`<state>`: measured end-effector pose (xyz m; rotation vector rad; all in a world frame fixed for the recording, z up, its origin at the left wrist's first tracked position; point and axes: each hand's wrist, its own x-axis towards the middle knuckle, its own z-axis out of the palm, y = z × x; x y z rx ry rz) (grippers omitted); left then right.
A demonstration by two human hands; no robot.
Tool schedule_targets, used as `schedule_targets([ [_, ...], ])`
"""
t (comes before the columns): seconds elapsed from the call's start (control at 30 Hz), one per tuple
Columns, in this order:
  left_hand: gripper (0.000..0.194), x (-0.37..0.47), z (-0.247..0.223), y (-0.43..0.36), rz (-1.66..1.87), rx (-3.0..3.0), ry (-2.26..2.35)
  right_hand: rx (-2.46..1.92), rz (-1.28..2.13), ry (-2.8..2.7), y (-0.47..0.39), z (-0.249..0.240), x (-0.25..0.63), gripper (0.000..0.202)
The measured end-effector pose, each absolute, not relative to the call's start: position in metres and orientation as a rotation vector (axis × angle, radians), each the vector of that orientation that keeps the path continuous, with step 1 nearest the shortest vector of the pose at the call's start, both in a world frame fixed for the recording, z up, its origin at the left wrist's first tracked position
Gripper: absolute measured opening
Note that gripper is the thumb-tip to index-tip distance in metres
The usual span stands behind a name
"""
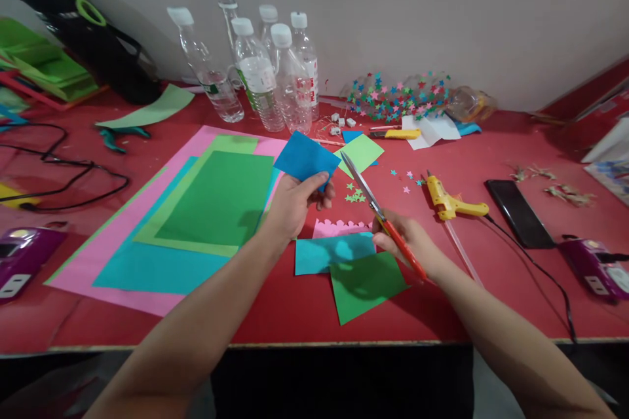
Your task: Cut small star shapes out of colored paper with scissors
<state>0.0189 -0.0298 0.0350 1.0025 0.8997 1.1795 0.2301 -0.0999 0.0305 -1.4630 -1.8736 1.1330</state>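
Between the thumb and fingers of my left hand is a blue piece of paper, raised above the table. My right hand grips scissors with red handles; their blades point up and left, near the blue paper's right corner. Beneath my hands lie a pink strip with a notched edge, a light blue paper piece and a green paper piece. Small green paper stars rest on the table between my hands. A light green paper piece sits behind the blades.
Large coloured sheets are stacked at left. Several plastic bottles stand along the wall. A star-covered bottle lies at the back. To the right are a yellow glue gun, its cord, a phone and a purple power socket.
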Motion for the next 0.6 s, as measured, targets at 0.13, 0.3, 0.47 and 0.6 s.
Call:
schedule_targets([
  [0.13,0.023,0.0177,0.0360,-0.0287,1.220,1.037,0.934,-1.481,1.143,-1.897,-0.1007,0.0324,0.2301,0.042],
  [0.3,0.020,0.0193,0.0387,-0.0314,1.181,1.030,0.914,-1.488,1.229,-1.900,-0.1028,0.0358,0.2279,0.046],
  [0.47,0.022,0.0180,0.0402,-0.0322,1.284,0.989,0.943,-1.483,1.167,-1.913,-0.1028,0.0366,0.2282,0.044],
  [0.6,0.025,0.0186,0.0397,-0.0347,1.248,1.036,0.910,-1.466,1.211,-1.914,-0.1024,0.0349,0.2280,0.045],
])
